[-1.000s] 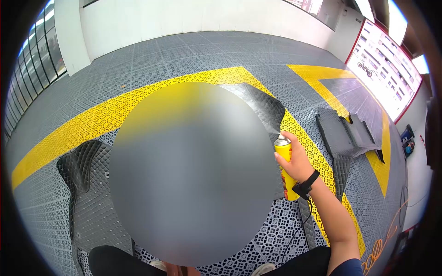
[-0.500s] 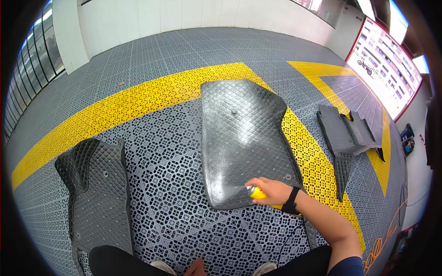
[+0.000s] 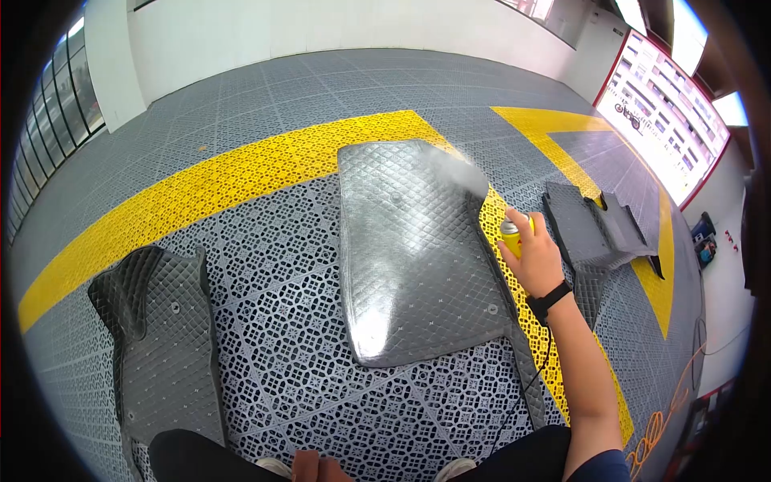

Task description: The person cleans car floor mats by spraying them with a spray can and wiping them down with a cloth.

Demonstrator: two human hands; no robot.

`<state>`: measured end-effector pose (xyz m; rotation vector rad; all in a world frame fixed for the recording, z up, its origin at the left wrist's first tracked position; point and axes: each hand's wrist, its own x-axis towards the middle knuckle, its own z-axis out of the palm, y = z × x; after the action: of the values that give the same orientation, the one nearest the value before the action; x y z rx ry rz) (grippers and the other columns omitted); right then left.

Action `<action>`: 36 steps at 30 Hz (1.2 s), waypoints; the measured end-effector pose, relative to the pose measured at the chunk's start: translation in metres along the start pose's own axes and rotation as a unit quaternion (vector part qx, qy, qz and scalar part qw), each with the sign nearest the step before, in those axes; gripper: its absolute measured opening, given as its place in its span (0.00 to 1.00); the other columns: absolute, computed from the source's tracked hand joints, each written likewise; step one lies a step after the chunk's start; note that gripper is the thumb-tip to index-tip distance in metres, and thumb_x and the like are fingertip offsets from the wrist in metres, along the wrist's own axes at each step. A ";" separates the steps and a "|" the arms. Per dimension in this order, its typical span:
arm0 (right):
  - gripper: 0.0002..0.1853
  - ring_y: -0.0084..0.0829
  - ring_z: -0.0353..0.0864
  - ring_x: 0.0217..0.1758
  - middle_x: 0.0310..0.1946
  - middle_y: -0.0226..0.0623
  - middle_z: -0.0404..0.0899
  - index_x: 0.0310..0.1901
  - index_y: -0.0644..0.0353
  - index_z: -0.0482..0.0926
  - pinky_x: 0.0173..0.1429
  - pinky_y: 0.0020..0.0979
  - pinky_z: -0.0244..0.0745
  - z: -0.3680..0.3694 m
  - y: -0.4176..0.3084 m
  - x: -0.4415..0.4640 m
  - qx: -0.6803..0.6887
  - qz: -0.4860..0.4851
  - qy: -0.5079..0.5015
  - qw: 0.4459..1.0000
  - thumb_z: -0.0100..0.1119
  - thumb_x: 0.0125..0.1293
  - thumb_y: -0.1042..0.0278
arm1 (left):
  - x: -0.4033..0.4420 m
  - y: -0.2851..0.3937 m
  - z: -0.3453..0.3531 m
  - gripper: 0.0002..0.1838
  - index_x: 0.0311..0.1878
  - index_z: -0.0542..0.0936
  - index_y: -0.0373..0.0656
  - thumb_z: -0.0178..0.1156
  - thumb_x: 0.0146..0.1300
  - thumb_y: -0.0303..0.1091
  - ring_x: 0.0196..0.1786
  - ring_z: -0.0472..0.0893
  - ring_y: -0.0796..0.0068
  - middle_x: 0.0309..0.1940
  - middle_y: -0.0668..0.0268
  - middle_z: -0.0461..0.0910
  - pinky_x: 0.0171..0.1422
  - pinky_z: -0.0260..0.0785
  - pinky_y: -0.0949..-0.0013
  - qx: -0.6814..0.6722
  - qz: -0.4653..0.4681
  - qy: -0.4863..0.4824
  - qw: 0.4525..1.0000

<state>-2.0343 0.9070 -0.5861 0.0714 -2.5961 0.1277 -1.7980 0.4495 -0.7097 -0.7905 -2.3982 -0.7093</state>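
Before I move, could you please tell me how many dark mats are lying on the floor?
3: the left mat at lower left, the middle mat near centre, and the right mat past the right hand. Any lying underneath would be hidden.

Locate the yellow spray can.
The yellow spray can is in the right hand, right of centre in the head view, just right of the middle quilted mat.
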 end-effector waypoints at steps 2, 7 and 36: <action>0.33 0.57 0.87 0.53 0.62 0.49 0.76 0.73 0.41 0.74 0.54 0.50 0.87 -0.005 0.006 -0.003 -0.004 0.027 -0.007 1.000 0.74 0.68 0.61 | 0.002 0.000 0.001 0.28 0.74 0.77 0.38 0.67 0.76 0.42 0.70 0.77 0.55 0.72 0.47 0.74 0.77 0.73 0.50 -0.002 0.003 -0.003 1.000; 0.33 0.58 0.87 0.49 0.57 0.53 0.77 0.74 0.40 0.73 0.50 0.52 0.86 0.004 0.032 -0.028 -0.077 0.068 -0.096 0.990 0.73 0.68 0.60 | 0.008 -0.012 0.001 0.30 0.75 0.77 0.38 0.67 0.76 0.42 0.72 0.77 0.54 0.74 0.47 0.74 0.77 0.73 0.50 -0.019 0.014 -0.020 1.000; 0.27 0.50 0.88 0.51 0.55 0.42 0.79 0.64 0.44 0.80 0.52 0.45 0.87 -0.206 -0.127 -0.175 0.051 0.137 -0.258 0.955 0.78 0.65 0.57 | 0.050 -0.143 0.258 0.51 0.92 0.50 0.56 0.66 0.71 0.42 0.83 0.72 0.54 0.88 0.57 0.58 0.76 0.75 0.52 -0.233 0.490 -0.562 0.624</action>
<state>-1.7694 0.8073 -0.4918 -0.2531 -3.1083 0.3882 -2.0029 0.5270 -0.9126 -3.1645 -1.8945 -0.3072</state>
